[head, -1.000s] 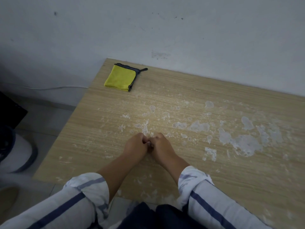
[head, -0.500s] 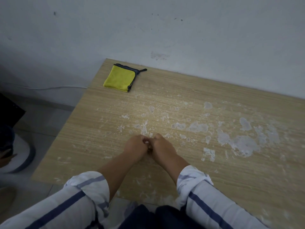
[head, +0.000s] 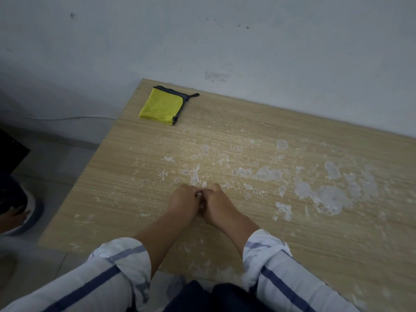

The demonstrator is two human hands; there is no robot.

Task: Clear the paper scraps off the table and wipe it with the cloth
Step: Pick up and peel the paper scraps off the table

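Fingers [head: 195, 193] of left hand [head: 183, 200] & right hand [head: 219, 204] curled, pinching one white scrap [head: 199, 194] mid-frame; yellow cloth [head: 161, 106] upper left. We risk tearing stuck bits, leaving residue.

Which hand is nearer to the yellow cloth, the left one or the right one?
The left hand is nearer. The yellow cloth lies at the far left corner of the table, beyond and slightly left of it. The right hand, pressed against the left, sits farther right.

Plain indoor room — scuffed white wall [head: 247, 41], wood-laminate table [head: 135, 188], tiled floor [head: 56, 158]
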